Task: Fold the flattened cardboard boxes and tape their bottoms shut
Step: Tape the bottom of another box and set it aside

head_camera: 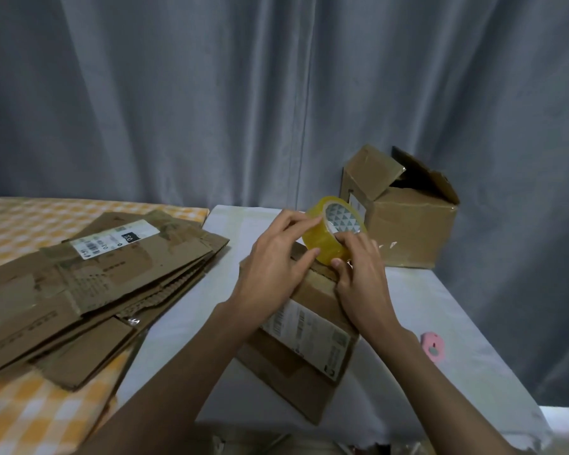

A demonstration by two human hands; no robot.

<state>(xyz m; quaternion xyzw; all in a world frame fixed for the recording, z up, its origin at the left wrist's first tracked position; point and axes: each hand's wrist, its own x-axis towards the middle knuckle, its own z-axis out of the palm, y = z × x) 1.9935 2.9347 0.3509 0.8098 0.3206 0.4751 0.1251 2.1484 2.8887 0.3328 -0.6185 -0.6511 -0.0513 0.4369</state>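
Tape roll (329,236), yellowish and see-through, stands on edge on top of the folded box (309,326) in the middle of the white table (184,307), and both hands are busy with it. Her or his left hand (276,264) curls over the near side of the roll, fingertips on its rim and thumb pressed low against the tape band. Right hand (362,274) grips the roll from the other side, fingers bent over its lower edge, thumb tucked beneath where I cannot see it clearly. Under the two wrists the box shows a white shipping label facing up. Off to the left of the left forearm a pile of flattened boxes (89,287) lies fanned out over a yellow checked cloth (30,418), the top one carrying a barcode label. Beyond the right hand, at the far corner of the table, an assembled carton (408,221) sits with its flaps standing open. Just right of the right forearm a small pink object (433,348) rests on the table; I cannot tell what it is. Grey curtain (211,93) hangs behind everything.
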